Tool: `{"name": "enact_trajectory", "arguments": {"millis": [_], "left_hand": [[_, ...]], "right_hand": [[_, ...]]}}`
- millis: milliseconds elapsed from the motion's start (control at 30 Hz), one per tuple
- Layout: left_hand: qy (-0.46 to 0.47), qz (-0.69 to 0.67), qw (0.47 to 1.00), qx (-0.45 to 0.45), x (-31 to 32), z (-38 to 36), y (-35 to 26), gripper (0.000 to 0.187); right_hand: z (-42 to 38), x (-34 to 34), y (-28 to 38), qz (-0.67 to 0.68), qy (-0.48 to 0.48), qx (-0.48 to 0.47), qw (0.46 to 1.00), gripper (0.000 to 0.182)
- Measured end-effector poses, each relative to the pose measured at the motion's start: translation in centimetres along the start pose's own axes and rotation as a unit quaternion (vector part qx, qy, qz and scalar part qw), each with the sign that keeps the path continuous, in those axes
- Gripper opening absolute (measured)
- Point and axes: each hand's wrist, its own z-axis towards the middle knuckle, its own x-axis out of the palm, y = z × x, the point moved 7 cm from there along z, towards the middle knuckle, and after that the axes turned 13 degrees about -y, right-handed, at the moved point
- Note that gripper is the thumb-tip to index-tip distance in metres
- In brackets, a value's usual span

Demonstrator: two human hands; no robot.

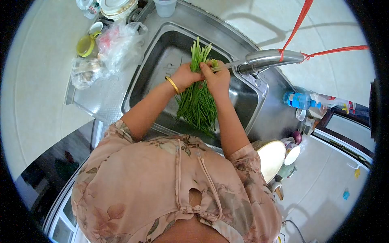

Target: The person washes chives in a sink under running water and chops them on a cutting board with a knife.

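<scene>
Over the steel sink (160, 52), my left hand (186, 77), with a gold bangle at the wrist, is closed around a bunch of long green stalks (197, 105). The pale cut ends point up and away from me, and the dark green leaves hang down into the basin. My right hand (218, 79) is closed at the right side of the bunch, its thumb against the stalks, with a few pale ends at its fingers. A thin stream of water runs from the faucet (267, 58) to my right hand.
Clear plastic bags (121, 46) and a yellow-green lidded jar (86, 45) are left of the sink. A plastic tub (165, 7) stands behind it. Red cords (298, 26) hold the faucet. On the right are a blue bottle (299, 100), a red onion (296, 137) and a pale board (272, 160).
</scene>
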Motion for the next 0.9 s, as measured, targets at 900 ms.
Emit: {"name": "enact_trajectory", "arguments": {"millis": [900], "left_hand": [[0.050,-0.045,0.994,-0.085,-0.8,-0.7,0.8,0.024]], "right_hand": [[1.2,0.2,-2.7,0.332,-0.074,0.231,0.912,0.015]]}}
